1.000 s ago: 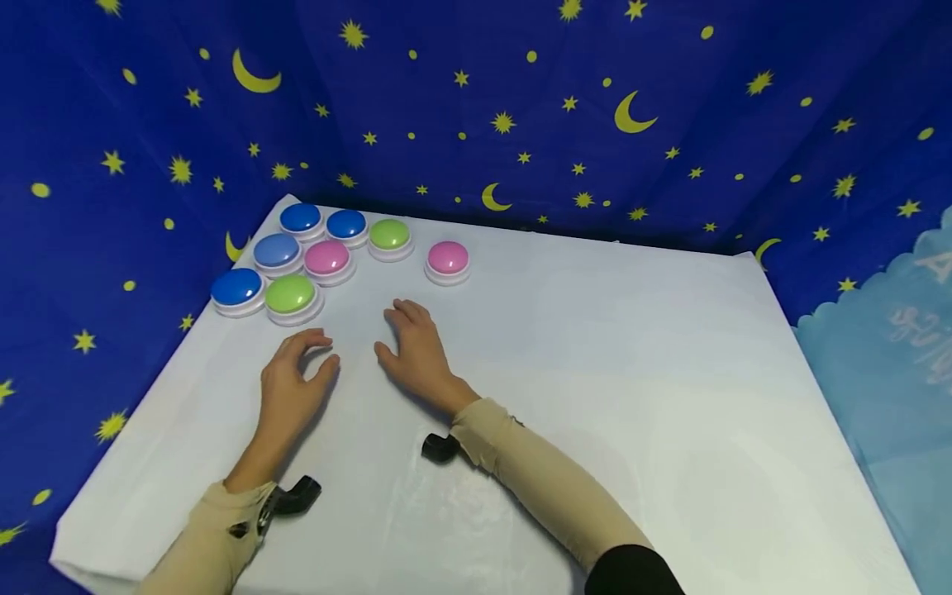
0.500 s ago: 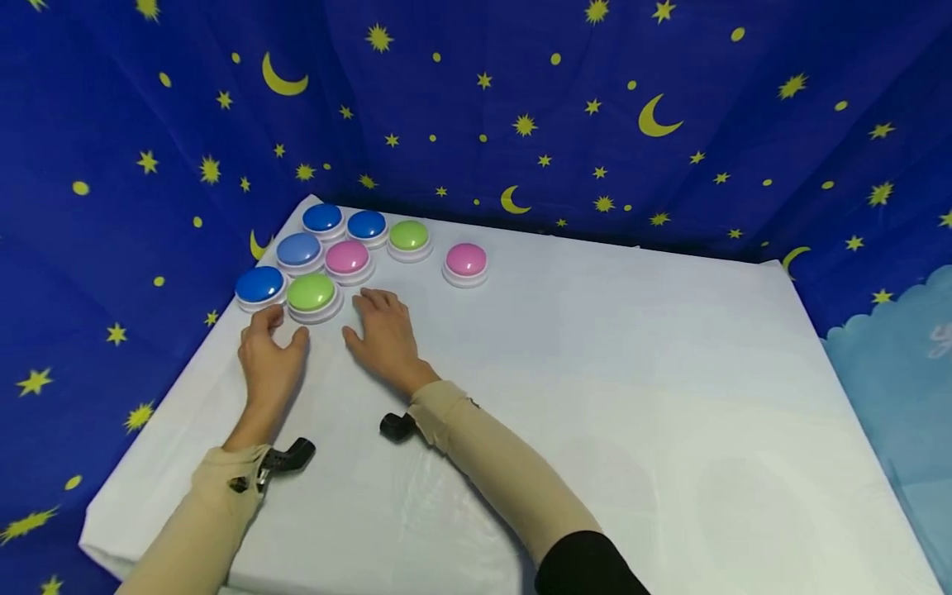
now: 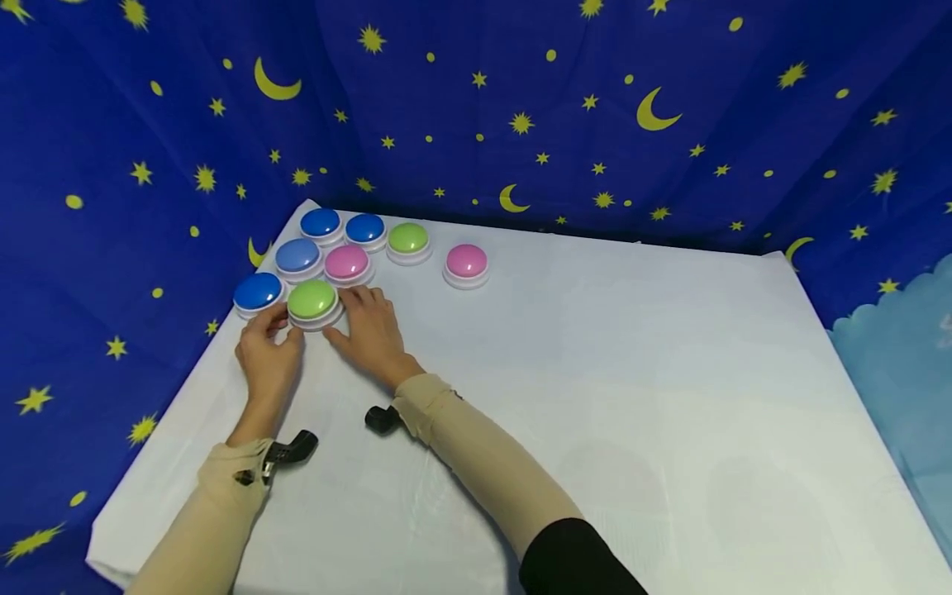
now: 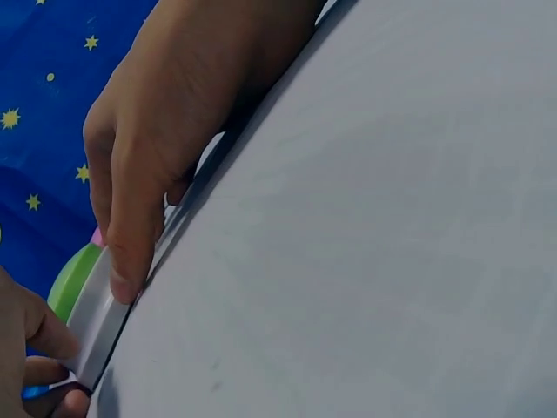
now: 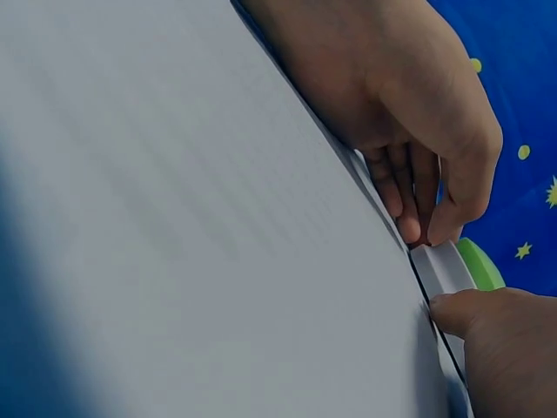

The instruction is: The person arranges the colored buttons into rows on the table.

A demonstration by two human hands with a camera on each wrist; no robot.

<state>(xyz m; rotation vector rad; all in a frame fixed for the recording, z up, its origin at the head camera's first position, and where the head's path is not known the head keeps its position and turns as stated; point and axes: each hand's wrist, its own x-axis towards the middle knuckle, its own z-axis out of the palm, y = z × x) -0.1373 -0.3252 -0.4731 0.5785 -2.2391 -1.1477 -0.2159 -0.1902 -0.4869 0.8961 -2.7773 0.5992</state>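
A round push button with a green dome point(image 3: 311, 299) and white base sits at the front of a cluster on the white table. My left hand point(image 3: 269, 359) grips the left and front of its base, fingers beside it and thumb at the front. From the other side my right hand point(image 3: 372, 335) holds the base, fingers along the right edge. The left wrist view shows my right thumb against the white base point(image 4: 91, 335). In the right wrist view, my left hand point(image 5: 392, 96) reaches the base from above, and my right thumb touches it below.
A blue button point(image 3: 258, 292) lies left of the green one. Behind are a light blue button point(image 3: 297, 258), a pink button point(image 3: 346, 263), two more blue ones and another green button point(image 3: 408, 239). A separate pink button point(image 3: 466, 262) stands right. A starry curtain point(image 3: 446, 99) backs the table.
Both hands have moved forward and left to the front green button and now hold its base from either side. The other buttons keep their arrangement; the head view has shifted slightly.
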